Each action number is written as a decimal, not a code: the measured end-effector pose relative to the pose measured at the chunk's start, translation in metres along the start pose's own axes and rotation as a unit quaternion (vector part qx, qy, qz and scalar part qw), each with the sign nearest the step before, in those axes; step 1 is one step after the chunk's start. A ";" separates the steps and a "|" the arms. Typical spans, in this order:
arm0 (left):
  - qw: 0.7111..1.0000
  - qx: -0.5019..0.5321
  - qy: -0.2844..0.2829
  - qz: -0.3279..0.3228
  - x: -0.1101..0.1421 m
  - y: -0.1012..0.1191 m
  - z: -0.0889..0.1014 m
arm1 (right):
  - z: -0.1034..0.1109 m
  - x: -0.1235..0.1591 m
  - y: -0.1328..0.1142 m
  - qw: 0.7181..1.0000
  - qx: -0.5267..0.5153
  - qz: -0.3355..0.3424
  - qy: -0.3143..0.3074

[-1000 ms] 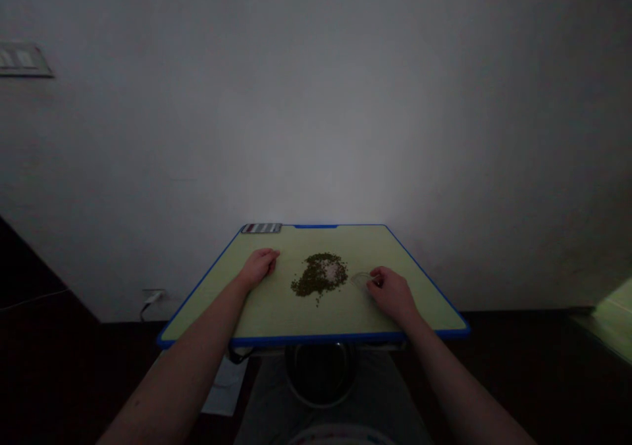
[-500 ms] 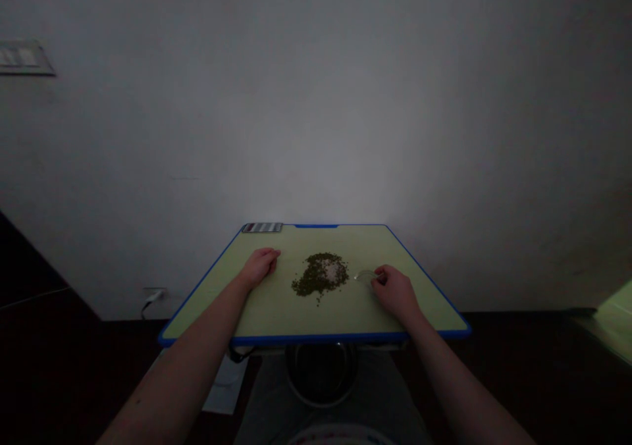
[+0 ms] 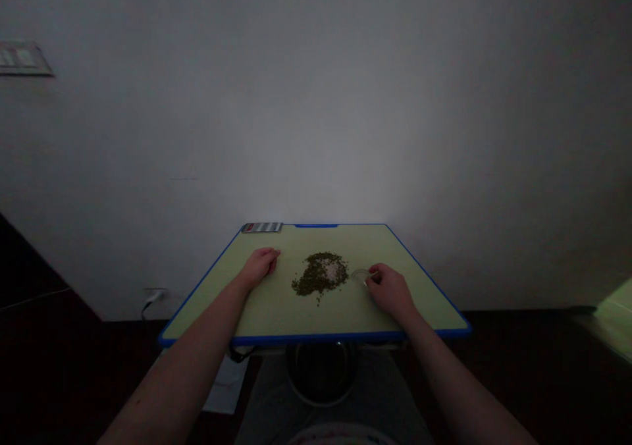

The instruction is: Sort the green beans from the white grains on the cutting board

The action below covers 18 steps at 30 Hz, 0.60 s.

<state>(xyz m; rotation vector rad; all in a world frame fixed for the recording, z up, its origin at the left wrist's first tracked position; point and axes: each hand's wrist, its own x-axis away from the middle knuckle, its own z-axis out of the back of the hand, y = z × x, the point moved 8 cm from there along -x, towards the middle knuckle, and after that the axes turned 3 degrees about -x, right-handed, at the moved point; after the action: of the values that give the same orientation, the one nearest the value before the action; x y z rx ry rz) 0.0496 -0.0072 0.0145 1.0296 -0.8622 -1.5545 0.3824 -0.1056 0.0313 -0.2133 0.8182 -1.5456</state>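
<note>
My left hand point(image 3: 259, 266) rests closed on the pale yellow tabletop point(image 3: 296, 320), with no object showing in its curled fingers. Right of it lies a flat pile of small green grains, like mung beans point(image 3: 312, 279). A patch of pale, rice-like grains point(image 3: 333, 272) sits in the pile's right part. My right hand point(image 3: 390, 289), just right of the pile, is closed in a pinch on a clear curved piece point(image 3: 360, 274). That piece points toward the pile without touching it; its exact kind is too faint to make out.
A phone point(image 3: 262, 228) with a lit screen lies at the table's far left corner. A blue rim point(image 3: 316, 339) edges the table, and a plain wall point(image 3: 316, 116) stands behind. Below the near edge is a dark round bowl point(image 3: 320, 376). A plug point(image 3: 154, 296) sits in the wall at left.
My right hand shifted slightly right, then back left, with the clear piece tilting in its fingers. My left hand and the pile look the same.
</note>
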 end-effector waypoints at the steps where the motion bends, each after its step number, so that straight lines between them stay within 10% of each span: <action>1: 1.000 0.004 -0.002 0.001 0.000 0.000 0.000 | 0.000 0.000 -0.001 1.000 0.000 -0.001 0.000; 18: 1.000 0.023 -0.009 0.011 0.004 0.006 -0.002 | 0.002 -0.002 0.000 1.000 0.013 -0.003 0.015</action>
<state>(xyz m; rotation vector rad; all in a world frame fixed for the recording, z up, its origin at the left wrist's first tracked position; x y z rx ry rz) 0.0536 -0.0120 0.0181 1.0378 -0.9219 -1.5342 0.3841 -0.1041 0.0334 -0.1749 0.8210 -1.5679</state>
